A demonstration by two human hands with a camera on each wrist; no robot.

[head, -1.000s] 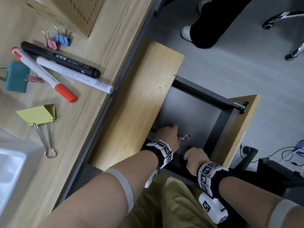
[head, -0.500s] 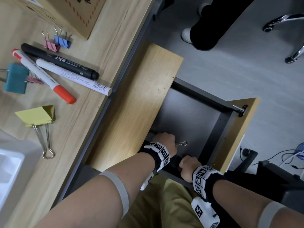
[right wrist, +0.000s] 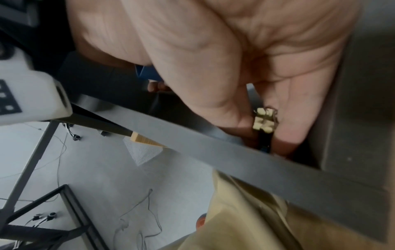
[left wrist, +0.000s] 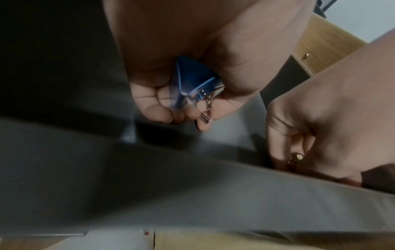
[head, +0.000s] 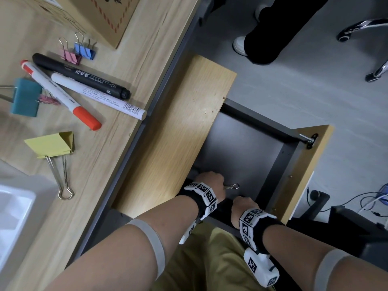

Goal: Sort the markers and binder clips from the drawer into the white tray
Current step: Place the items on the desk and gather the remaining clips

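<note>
The dark grey drawer (head: 252,148) stands pulled out below the desk edge. My left hand (head: 210,183) is inside it near the front wall, fingers curled round a blue binder clip (left wrist: 192,79). The clip's wire handle (head: 231,186) sticks out to the right of that hand. My right hand (head: 244,206) is at the drawer's front wall beside the left one. It pinches a small dark object with a gold-coloured metal part (right wrist: 264,122); I cannot tell what this object is. A corner of the white tray (head: 14,206) shows on the desk at far left.
On the desk lie a black marker (head: 81,75), a red-capped marker (head: 63,95), a white marker (head: 98,95), and yellow (head: 50,144), teal (head: 26,97), pink (head: 70,56) and blue (head: 85,51) clips. A cardboard box (head: 100,13) sits behind them. Someone's legs (head: 268,38) stand beyond the drawer.
Both hands have drawn back a little toward the drawer's front wall. The left hand keeps its grip on the clip; the right hand has settled lower against the front wall.
</note>
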